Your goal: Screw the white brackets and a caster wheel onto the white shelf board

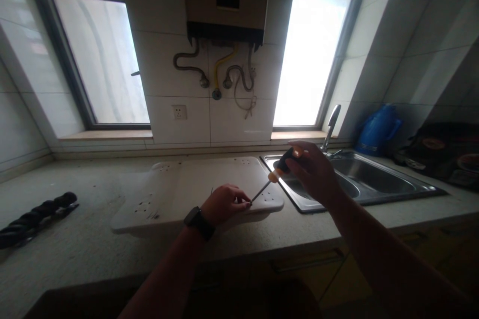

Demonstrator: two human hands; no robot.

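My right hand is wrapped around the black and orange handle of a screwdriver. Its thin metal shaft slants down to the left, with the tip at the front edge of a white board. My left hand, wearing a dark watch, rests on that edge. Thumb and fingertips are pinched beside the screwdriver tip; a tiny piece there is too small to make out. The board has rounded corners and clusters of small holes near them. Several small dark bits lie near its left front corner.
A steel double sink with a tap adjoins the board's right side. Farther right stand a blue jug and a dark bag. A black twisted object lies on the left of the counter. Above hangs a water heater with hoses.
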